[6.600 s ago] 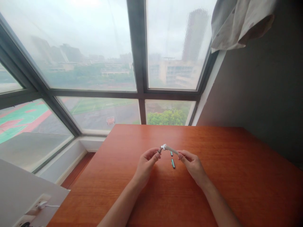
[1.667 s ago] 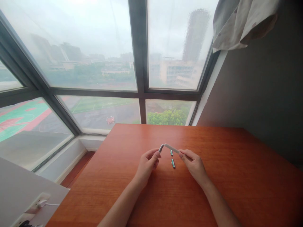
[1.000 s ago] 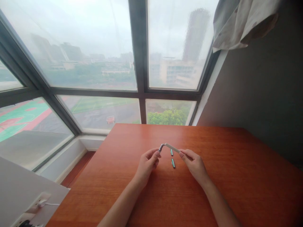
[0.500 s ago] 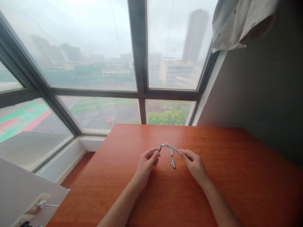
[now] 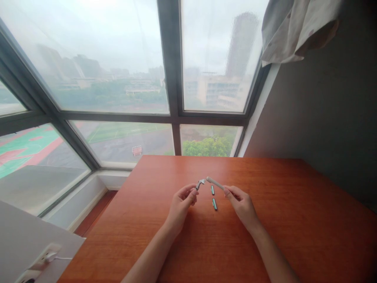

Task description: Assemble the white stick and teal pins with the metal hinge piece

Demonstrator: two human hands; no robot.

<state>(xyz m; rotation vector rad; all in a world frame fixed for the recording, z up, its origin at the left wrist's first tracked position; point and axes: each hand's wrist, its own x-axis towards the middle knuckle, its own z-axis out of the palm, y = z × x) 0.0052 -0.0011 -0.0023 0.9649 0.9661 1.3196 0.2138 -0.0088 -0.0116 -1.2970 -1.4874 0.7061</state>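
Above the reddish wooden table (image 5: 294, 212), my left hand (image 5: 182, 203) pinches a small metal head piece (image 5: 200, 183). My right hand (image 5: 242, 204) grips a pale slim handle (image 5: 215, 182) by its near end. A small gap now separates the head piece from the handle's tip. Two small teal cartridges (image 5: 212, 190) (image 5: 215, 204) lie on the table between my hands, one behind the other.
A large window (image 5: 118, 78) rises behind the table's far edge. A grey wall (image 5: 324, 110) runs along the right side, with a cloth (image 5: 294, 27) hanging at its top. A white power strip with a cable (image 5: 44, 257) sits at the lower left.
The metal head piece and the pale handle were joined in one bent piece; now they have come apart, with the left hand holding the head and the right hand the handle.
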